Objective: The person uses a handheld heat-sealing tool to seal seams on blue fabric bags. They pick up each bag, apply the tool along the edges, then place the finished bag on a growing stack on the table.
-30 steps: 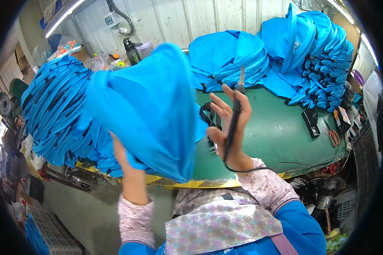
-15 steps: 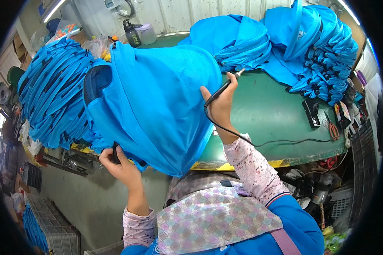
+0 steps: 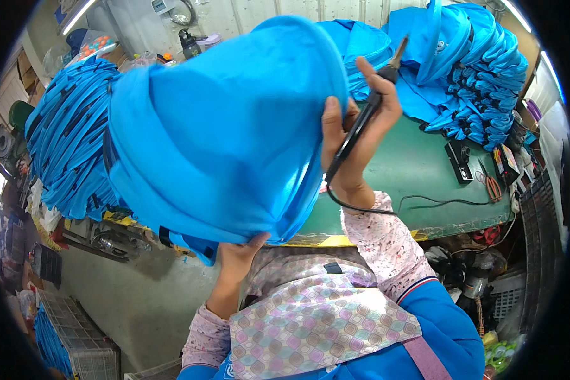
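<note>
A large blue fabric canopy (image 3: 234,126) with a stiff curved rim is held up in front of me, above the table's near edge. Its lower edge is pinched by my left hand (image 3: 235,258), the thumb lying on the cloth and the other fingers hidden beneath. My right hand (image 3: 364,136) grips the canopy's right rim. That same hand also holds a corded soldering iron (image 3: 363,123) with a black handle, its metal tip pointing up and away from the cloth.
Folded blue canopies (image 3: 69,139) are heaped at left, with more stacked (image 3: 481,82) at back right. On the green table (image 3: 418,171) lie a black box (image 3: 458,161), pliers (image 3: 493,188) and the iron's cord. A dark bottle (image 3: 189,44) stands behind.
The canopy has been lifted and turned, so its mesh window no longer shows. My left hand has moved right along the lower edge; my right hand has risen and moved right with the soldering iron.
</note>
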### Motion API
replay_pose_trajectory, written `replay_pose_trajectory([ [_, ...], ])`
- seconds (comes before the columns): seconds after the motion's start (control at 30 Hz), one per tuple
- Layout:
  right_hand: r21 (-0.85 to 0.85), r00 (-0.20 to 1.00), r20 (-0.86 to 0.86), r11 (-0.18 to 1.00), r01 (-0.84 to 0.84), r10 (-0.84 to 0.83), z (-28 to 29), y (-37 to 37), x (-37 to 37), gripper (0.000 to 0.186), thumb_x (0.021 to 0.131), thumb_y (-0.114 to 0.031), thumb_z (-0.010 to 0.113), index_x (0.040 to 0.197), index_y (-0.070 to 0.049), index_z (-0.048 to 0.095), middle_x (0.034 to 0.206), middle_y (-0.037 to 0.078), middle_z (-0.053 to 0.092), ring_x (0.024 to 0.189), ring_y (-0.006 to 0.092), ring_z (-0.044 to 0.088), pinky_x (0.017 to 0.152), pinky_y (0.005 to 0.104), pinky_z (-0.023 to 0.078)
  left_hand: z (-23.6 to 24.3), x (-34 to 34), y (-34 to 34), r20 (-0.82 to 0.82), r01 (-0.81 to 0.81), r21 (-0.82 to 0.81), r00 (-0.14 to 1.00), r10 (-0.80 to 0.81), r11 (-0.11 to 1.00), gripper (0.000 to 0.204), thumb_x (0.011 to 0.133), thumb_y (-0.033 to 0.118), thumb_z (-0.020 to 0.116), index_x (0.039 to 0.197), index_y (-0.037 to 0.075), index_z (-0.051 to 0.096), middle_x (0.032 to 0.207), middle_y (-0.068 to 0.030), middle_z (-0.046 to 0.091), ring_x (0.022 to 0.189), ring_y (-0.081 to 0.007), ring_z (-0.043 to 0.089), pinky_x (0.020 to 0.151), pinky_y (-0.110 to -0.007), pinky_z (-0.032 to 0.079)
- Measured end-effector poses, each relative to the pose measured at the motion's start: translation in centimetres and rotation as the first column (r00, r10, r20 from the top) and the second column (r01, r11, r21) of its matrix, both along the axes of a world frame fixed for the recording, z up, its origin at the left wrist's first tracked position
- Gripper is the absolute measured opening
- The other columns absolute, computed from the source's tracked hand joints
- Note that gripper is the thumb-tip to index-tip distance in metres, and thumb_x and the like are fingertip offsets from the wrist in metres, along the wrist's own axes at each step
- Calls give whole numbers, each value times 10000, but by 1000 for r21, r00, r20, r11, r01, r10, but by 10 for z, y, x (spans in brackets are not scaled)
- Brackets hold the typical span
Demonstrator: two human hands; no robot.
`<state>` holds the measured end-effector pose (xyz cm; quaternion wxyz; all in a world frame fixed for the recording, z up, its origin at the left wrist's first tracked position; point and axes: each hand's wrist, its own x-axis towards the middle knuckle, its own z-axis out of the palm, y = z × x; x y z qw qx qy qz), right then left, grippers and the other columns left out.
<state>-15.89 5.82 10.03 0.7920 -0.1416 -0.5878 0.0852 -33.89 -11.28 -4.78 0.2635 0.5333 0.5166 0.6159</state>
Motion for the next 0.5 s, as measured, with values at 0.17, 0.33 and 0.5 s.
replay_pose_trajectory([
  [0.17,-28,965,191,982,188,-179,10,3,28,553,931,-21,636,1388,-77,328,1484,163,439,1027,125,570,781,247,497,16,22,47,144,320,-195,945,-295,927,404,817,187,814,1131,19,624,1043,-68,646,977,-240,599,909,-389,476],
  [0.33,-33,968,228,992,118,-108,-33,13,22,523,930,34,634,1373,-65,373,1475,185,455,1204,184,530,884,257,472,5,77,82,260,251,-47,938,-231,967,207,833,156,715,982,38,634,962,-56,633,900,-201,582,813,-370,474],
  [0.5,1,918,289,959,282,-270,-40,8,45,547,858,4,731,1328,-33,453,1383,191,541,1157,253,559,911,312,473,-5,73,90,30,261,-184,965,-260,948,354,852,169,713,1162,24,623,1146,-97,649,1056,-246,616,919,-397,479],
])
